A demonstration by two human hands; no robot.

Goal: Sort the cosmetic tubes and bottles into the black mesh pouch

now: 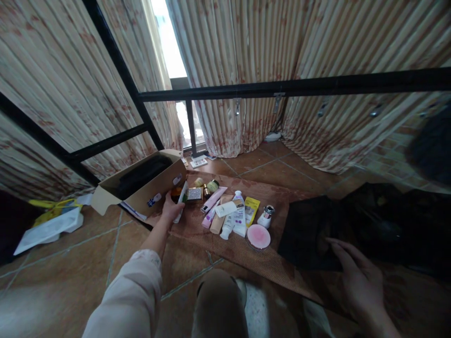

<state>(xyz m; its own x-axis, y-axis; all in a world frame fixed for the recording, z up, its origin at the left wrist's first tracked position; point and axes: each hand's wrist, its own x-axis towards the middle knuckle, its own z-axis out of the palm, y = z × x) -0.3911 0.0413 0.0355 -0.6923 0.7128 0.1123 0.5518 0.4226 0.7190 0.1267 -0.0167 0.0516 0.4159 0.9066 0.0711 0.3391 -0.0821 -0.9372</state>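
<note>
An open cardboard box (164, 187) stands at the left end of a brown woven mat (211, 247), its end flaps folded out; dark, soft-looking black material (144, 176) fills much of it. The person's left hand (172, 209) is at the box's near side, its thumb against a slim white-and-green tube (182, 197) and its fingers beside an amber item (176, 193); whether it grips either cannot be told. The right hand (361, 274) pinches the edge of a black sheer pouch (310, 230), thin enough that a paler patch shows through near the fingertips; its contents cannot be made out.

Between the hands, cosmetics lie on the mat: a glittery square compact (195, 194), a squat green jar (213, 186) and a smooth pink tube (213, 199), beside overlapping pale tubes (227, 209). To their right are a flat yellow packet (251, 210), an upright white bottle (265, 218) with a shiny silver cap and a round pink container (258, 236) with a clear rim. Brown floor tiles (190, 277) surround the mat, and pleated floral curtains (239, 51) hang behind a black metal frame (225, 91).
</note>
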